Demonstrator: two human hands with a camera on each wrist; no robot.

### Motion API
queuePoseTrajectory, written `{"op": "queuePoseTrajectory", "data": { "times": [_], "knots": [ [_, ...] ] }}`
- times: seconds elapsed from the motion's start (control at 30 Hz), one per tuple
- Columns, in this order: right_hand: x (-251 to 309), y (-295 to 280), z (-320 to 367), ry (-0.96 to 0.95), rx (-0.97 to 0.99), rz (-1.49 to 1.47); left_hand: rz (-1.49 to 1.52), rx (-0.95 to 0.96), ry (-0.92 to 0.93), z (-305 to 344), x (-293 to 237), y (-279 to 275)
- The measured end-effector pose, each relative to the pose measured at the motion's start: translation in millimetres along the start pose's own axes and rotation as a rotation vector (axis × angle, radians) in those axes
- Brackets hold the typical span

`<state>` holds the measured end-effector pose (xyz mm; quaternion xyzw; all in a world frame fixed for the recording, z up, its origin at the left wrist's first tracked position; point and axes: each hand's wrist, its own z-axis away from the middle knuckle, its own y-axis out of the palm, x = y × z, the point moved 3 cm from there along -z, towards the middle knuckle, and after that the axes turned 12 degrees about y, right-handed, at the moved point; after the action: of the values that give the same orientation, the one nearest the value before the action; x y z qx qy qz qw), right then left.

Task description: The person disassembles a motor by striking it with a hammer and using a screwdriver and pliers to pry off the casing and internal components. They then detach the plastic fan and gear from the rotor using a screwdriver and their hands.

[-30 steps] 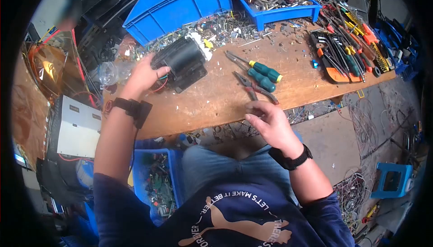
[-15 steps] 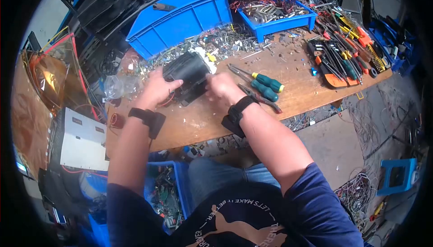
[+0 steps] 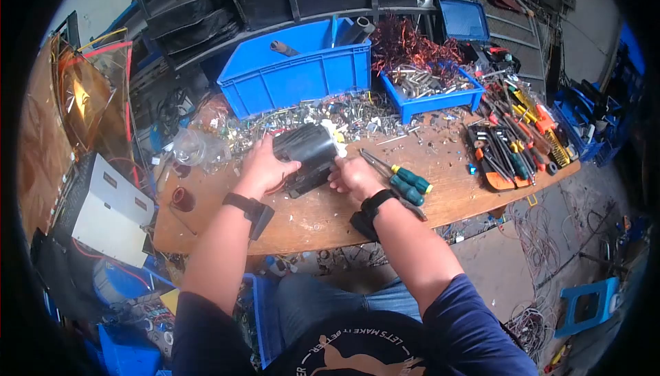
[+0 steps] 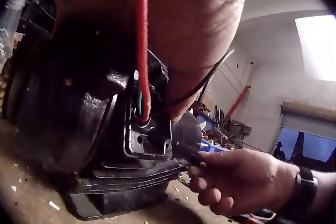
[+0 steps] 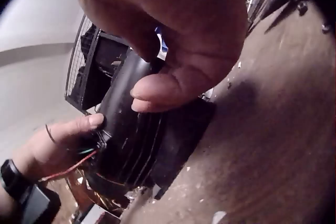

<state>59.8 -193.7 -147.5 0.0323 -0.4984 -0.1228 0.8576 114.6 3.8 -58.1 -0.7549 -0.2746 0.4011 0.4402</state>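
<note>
A black ribbed motor (image 3: 311, 158) lies on the wooden bench, with red and green wires coming out of an opening on its body (image 4: 149, 142). My left hand (image 3: 262, 168) grips its left end, the thumb across the near side and the other fingers over the far side. At the opposite end my right hand (image 3: 357, 177) has its fingers curled, and in the left wrist view its thumb and forefinger pinch at the motor's dark end. The exact part between those fingertips is too small to tell. Green-handled screwdrivers (image 3: 410, 182) lie just right of that hand.
Behind the motor are scattered scraps and a large blue bin (image 3: 295, 77). A blue tray (image 3: 440, 103) of metal pieces stands back right. Pliers and hex keys (image 3: 498, 156) lie at the right; a clear plastic container (image 3: 189, 148) is at the left.
My right hand has moved left from beside the pliers to the motor's right end and stays there. My left hand keeps its grip on the motor. The head view has tilted upward.
</note>
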Motion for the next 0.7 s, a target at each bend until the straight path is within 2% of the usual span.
{"op": "queuePoseTrajectory", "data": {
  "times": [0.07,0.2,0.3,0.33,0.37,0.4,0.5,0.53,0.63,0.7],
  "knots": [
    [-2,4,5,-0.057,-0.089,0.038,0.015,0.034,-0.050,4,-11,-9],
    [-4,14,13,-0.163,-0.213,0.138,0.049,0.038,-0.004,4,2,-10],
    [-1,32,48,-0.213,-0.241,0.128,0.388,0.205,0.023,17,2,-34],
    [0,39,61,-0.252,-0.237,0.137,0.419,0.200,-0.021,22,4,-39],
    [3,47,69,-0.305,-0.233,0.148,0.350,0.155,0.017,18,45,-20],
    [-1,54,73,-0.316,-0.243,0.159,0.393,0.161,0.060,22,48,-25],
    [-8,64,83,-0.540,-0.399,0.418,0.416,0.180,0.075,36,44,-36],
    [-8,65,90,-0.503,-0.356,0.339,0.408,0.182,0.055,40,39,-39],
    [-15,63,81,-0.559,-0.399,0.404,0.383,0.199,0.028,44,28,-43],
    [-16,57,93,-0.443,-0.321,0.332,0.424,0.218,0.048,43,29,-39]
  ]
}}
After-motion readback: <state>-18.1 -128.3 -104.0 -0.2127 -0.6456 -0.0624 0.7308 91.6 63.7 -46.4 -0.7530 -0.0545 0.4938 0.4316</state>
